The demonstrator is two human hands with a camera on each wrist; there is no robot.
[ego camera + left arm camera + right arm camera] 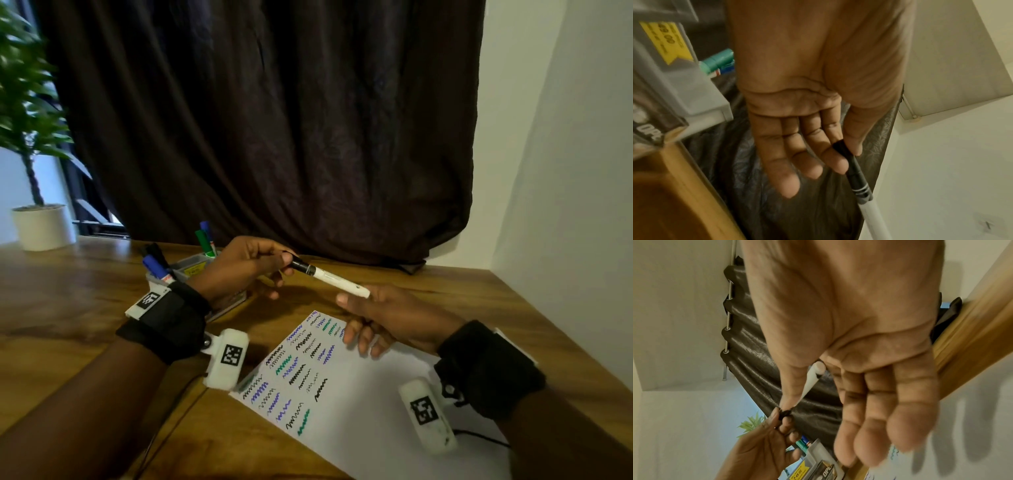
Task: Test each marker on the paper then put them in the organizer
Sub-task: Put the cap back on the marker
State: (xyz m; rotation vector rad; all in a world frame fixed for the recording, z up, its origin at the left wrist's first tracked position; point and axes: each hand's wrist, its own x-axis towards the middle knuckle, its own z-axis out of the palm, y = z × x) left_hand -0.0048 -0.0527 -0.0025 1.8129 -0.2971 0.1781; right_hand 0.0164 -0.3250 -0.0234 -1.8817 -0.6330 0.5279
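In the middle of the frame, the left hand (239,267) pinched the marker (329,275) by its black cap; the right hand (387,315) held its white end with its thumb, its other fingers loose.

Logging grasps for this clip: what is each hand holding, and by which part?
One black-capped white marker: left hand pinches the black cap end, right hand holds the white barrel's rear end.

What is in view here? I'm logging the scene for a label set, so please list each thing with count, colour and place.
held marker: one, white barrel with black cap, in the air between both hands
organizer: one, grey, on the table behind the left hand
stored markers: several, blue, green and black, upright in the organizer
paper: one, white with coloured squiggles, on the table
table: one, wooden
curtain: one, dark brown, behind the table
potted plant: one, green in a white pot, far left
left hand: fingers pinch the cap end
right hand: holds the barrel end
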